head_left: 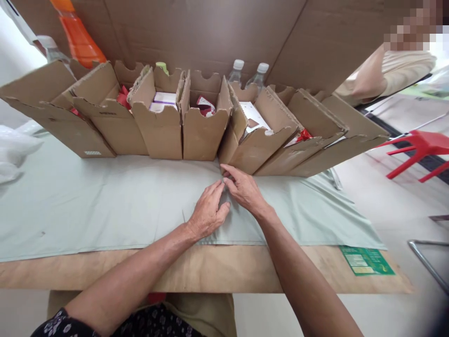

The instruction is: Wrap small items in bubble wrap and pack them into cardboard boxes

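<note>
My left hand [209, 211] rests over the pale green cloth [140, 201], fingers stretched out and thumb apart, holding nothing. Close beside it, my right hand [243, 189] is open with its fingers loosely bent. Its fingertips are at the lower front corner of a tilted cardboard box [259, 145]; whether they touch it I cannot tell. A white carton [253, 117] lies inside that box. Just left stands another cardboard box [202, 133] with a dark red and white packet [206, 106] in it.
Several more open-topped cardboard boxes [163, 133] continue the row, some leaning. Behind them are clear bottles with white caps [262, 70], an orange bottle [79, 40] and a tall cardboard panel [203, 32]. A green card [366, 260] lies on the wooden edge. A red stool [421, 145] and another person's arm [372, 75] are at right.
</note>
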`<state>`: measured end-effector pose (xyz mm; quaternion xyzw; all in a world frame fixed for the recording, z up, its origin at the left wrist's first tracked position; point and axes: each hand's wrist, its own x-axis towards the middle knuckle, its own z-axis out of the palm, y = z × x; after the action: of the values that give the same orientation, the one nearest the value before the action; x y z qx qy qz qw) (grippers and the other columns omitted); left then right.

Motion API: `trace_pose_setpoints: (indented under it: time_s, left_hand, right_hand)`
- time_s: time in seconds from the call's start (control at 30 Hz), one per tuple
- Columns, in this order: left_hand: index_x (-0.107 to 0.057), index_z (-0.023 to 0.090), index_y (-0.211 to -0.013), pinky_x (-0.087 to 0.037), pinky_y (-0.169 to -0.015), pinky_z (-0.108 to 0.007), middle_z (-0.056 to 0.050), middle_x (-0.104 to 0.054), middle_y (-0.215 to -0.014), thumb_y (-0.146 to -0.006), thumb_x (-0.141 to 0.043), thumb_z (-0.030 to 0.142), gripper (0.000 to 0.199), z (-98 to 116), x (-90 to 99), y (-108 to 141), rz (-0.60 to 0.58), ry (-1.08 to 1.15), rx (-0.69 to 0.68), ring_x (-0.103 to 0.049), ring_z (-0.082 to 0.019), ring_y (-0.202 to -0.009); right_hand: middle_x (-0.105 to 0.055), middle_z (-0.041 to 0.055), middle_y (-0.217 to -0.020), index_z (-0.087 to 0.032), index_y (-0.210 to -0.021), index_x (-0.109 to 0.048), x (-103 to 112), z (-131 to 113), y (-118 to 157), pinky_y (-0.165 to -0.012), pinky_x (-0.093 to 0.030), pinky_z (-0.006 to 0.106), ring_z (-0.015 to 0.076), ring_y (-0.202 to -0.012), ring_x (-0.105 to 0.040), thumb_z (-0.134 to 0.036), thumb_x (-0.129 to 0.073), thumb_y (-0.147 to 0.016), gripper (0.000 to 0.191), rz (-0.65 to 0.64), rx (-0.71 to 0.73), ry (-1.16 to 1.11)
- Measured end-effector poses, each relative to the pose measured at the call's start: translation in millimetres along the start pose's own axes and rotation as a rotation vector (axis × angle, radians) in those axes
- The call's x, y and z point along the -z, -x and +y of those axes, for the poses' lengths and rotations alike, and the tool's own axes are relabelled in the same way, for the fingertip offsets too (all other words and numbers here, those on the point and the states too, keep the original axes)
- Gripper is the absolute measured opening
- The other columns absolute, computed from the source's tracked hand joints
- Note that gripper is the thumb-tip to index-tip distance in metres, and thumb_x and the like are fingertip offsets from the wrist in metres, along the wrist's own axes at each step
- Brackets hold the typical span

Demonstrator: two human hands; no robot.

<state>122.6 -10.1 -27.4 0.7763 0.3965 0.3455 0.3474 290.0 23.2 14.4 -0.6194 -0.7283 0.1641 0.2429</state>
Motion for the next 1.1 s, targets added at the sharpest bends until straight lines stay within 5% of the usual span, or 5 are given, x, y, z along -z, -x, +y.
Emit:
trace_pose_setpoints:
  time_s: [0.43,0.7,1.1]
  left_hand:
    - [-0.055,0.010,-0.147,-0.040,-0.126,-0.058,-0.022,-0.053,-0.158,-0.091,-0.056,0.030,0.059,0,-2.1,0,0.010,-0.045,0.016,-0.050,-0.035,-0.148]
    - [-0.057,0.007,-0.143,-0.042,-0.124,-0.057,-0.023,-0.052,-0.158,-0.090,-0.054,0.026,0.056,6,2.3,1,-0.033,-0.058,0.035,-0.050,-0.034,-0.148]
    - [-0.054,0.008,-0.145,-0.038,-0.127,-0.056,-0.022,-0.054,-0.157,-0.090,-0.055,0.028,0.058,5,0.6,1,-0.015,-0.054,0.039,-0.050,-0.033,-0.148]
  right_hand:
    - [-0.078,0.0049,-0.114,-0.024,-0.136,-0.071,-2,4,-13,-0.093,-0.056,0.034,0.0190,-0.090,-0.071,-0.025,-0.055,-0.089,0.049,0.043,-0.034,-0.012]
    - [-0.079,0.0100,-0.086,-0.021,-0.091,-0.079,35,46,19,-0.076,-0.054,0.040,0.0271,-0.079,-0.071,-0.038,-0.054,-0.086,0.031,0.227,-0.285,0.139]
    - [-0.078,0.0132,-0.121,-0.019,-0.117,-0.075,15,74,25,-0.104,-0.054,0.049,0.0304,-0.113,-0.071,-0.037,-0.056,-0.085,0.041,0.290,-0.241,0.114]
